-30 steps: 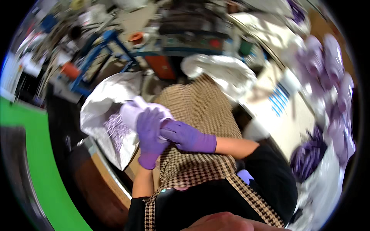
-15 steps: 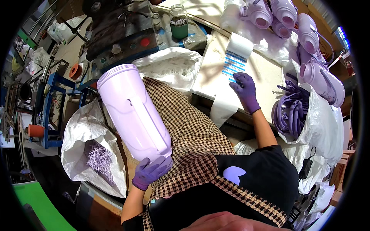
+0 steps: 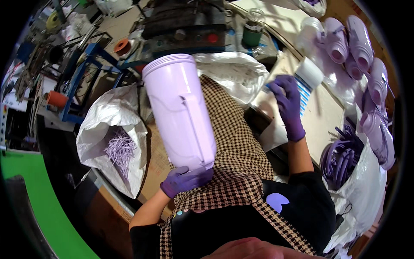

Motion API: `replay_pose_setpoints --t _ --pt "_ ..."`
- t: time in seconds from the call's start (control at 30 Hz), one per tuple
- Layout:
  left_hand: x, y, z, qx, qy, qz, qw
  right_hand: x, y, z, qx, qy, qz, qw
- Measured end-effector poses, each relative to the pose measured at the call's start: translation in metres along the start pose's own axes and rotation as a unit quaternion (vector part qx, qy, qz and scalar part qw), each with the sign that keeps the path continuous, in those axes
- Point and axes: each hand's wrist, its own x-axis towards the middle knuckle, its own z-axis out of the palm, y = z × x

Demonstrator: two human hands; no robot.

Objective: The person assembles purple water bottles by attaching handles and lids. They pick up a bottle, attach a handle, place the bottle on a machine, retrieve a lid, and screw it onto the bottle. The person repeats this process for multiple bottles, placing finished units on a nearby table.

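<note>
A large lavender plastic jug body (image 3: 174,116) with a threaded rim and a moulded handle leans across my lap, rim away from me. My left hand (image 3: 185,180), in a purple glove, is wrapped round its bottom end and holds it. In a matching glove, my right hand (image 3: 286,101) is raised beside a roll of blue-and-white stickers (image 3: 309,73). Its thumb and fingers are pinched together, with a bit of blue sticker (image 3: 268,86) showing at the tips. Backing paper (image 3: 274,134) from the roll hangs over the table's near edge.
To the left stands a white sack (image 3: 97,129) of thin lavender plastic scraps. Another white sack (image 3: 235,71) lies ahead. Purple straps (image 3: 340,159) fill a bag at right, below several lavender jugs (image 3: 373,123). A glass jar (image 3: 252,32) stands beside a dark machine (image 3: 183,26).
My right hand has lifted off the sticker strip and closed into a pinch with a blue sticker. My left hand has curled further round the jug's bottom. The view has swung left.
</note>
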Motion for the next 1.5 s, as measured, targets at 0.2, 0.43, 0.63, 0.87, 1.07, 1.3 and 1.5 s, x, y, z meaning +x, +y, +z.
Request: replay_pose_setpoints --t 0.2,0.43,0.63,0.87,1.07,1.3,1.5 --pt "0.014 0.006 -0.007 0.278 -0.129 -0.130 0.943 0.094 -0.067 0.113 0.233 -0.250 -0.008 0.940" --pt "0.001 0.024 -0.017 0.437 -0.191 -0.053 0.877 0.103 -0.082 0.158 0.239 -0.327 0.032 0.914" --pt "-0.022 -0.012 -0.040 -0.250 0.041 -0.328 0.910 0.105 -0.058 0.192 0.084 -0.091 -0.098 0.987" --pt "-0.074 -0.016 -0.073 -0.167 0.187 -0.823 0.510 0.053 0.027 0.134 0.002 -0.169 -0.092 0.981" --pt "-0.124 -0.064 -0.034 -0.354 0.482 -0.798 0.075 0.002 0.059 0.052 -0.076 -0.155 -0.047 0.984" --pt "0.021 -0.242 0.106 -0.570 0.538 -0.615 0.089 -0.044 0.077 0.020 -0.153 -0.123 -0.024 0.980" --pt "0.103 -0.380 0.201 -0.529 0.481 -0.686 0.137 -0.043 0.079 0.021 -0.144 -0.115 -0.032 0.982"
